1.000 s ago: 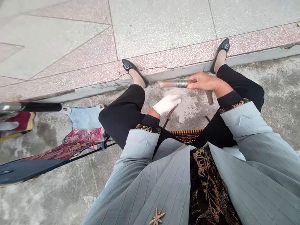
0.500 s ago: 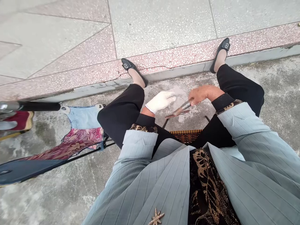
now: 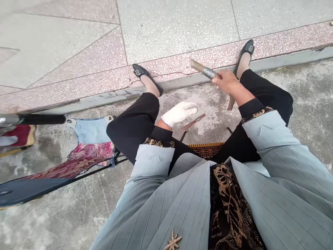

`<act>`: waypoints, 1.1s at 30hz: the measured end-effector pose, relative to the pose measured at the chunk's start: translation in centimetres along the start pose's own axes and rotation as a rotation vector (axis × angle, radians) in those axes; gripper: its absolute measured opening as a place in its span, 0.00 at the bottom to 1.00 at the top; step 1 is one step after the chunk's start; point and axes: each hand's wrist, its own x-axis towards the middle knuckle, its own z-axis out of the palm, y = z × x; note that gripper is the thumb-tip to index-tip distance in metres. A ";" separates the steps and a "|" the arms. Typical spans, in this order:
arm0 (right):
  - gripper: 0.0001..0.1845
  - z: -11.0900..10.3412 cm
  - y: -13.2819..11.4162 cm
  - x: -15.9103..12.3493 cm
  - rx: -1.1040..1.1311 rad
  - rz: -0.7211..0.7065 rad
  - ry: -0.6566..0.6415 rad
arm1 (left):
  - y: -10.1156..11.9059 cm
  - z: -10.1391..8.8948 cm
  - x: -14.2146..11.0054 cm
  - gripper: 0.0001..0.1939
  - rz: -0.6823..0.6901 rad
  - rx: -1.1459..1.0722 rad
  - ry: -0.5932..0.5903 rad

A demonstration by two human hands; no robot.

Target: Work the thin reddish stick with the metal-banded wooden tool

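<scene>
My left hand (image 3: 179,113), in a white knitted glove, is low over the concrete between my knees. Its fingers are curled together, and anything inside them is hidden. Just below the glove is a thin reddish-brown rod (image 3: 194,122); I cannot tell whether it touches the glove. My bare right hand (image 3: 227,82) is raised to the right, closed around a wooden stick-like tool (image 3: 199,66) with a silvery wrapped band. The tool's blunt end points up and left. A brownish piece (image 3: 231,103) shows below that hand; whether it belongs to the tool is unclear.
Pale dust (image 3: 200,100) marks the concrete in front of my hands. A low step edge (image 3: 182,82) runs beyond them, with my black shoes (image 3: 147,76) on it. I sit on a woven seat (image 3: 208,149). At left stands a folding chair with patterned fabric (image 3: 91,152).
My right hand has lifted the wrapped wooden tool up and away from the rod, and its end has swung from down-left to up-left. My gloved left hand has stayed almost still.
</scene>
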 end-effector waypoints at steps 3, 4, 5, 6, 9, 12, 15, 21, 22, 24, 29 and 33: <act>0.17 0.0 -0.8 -0.9 -0.408 -0.019 -0.140 | 0.6 -0.5 -0.4 0.22 -0.031 0.090 -0.015; 0.17 0.0 -1.0 -1.1 -0.500 -0.023 -0.207 | 0.8 -0.7 -0.5 0.21 -0.043 0.124 0.012; 0.17 0.1 -1.2 -1.3 -0.568 -0.028 -0.279 | 1.1 -0.9 -0.6 0.20 -0.049 0.159 0.054; 0.15 0.3 -1.3 -1.4 -0.610 -0.038 -0.349 | 1.3 -1.1 -0.7 0.19 -0.048 0.192 0.105; 0.07 1.2 -1.2 -1.7 -0.607 -0.136 -0.554 | 1.6 -1.7 -0.7 0.16 -0.040 0.283 0.252; 0.04 1.5 -1.2 -2.2 -0.474 -0.197 -0.800 | 1.1 -2.0 -0.4 0.13 -0.074 0.335 0.328; 0.08 0.8 -1.5 -2.8 -0.146 -0.210 -1.044 | 0.0 -1.7 0.2 0.13 -0.098 0.348 0.332; 0.16 -1.4 -1.1 -2.1 0.517 -0.300 -0.469 | -0.9 1.0 0.9 0.18 -0.091 0.196 0.206; 0.16 -1.5 -0.8 -1.8 0.525 -0.266 -0.329 | -0.7 1.4 0.8 0.19 -0.073 0.214 0.153; 0.13 -1.4 -0.2 -1.2 0.376 -0.181 -0.129 | -0.1 2.0 0.4 0.19 -0.027 0.265 0.070; 0.12 -0.3 0.2 -1.6 -0.339 -0.104 -0.066 | 1.0 2.3 -0.5 0.18 0.052 0.403 0.003; 0.19 0.7 -0.1 -2.4 -0.621 -0.148 -0.212 | 1.4 1.6 -1.5 0.18 0.057 0.510 0.081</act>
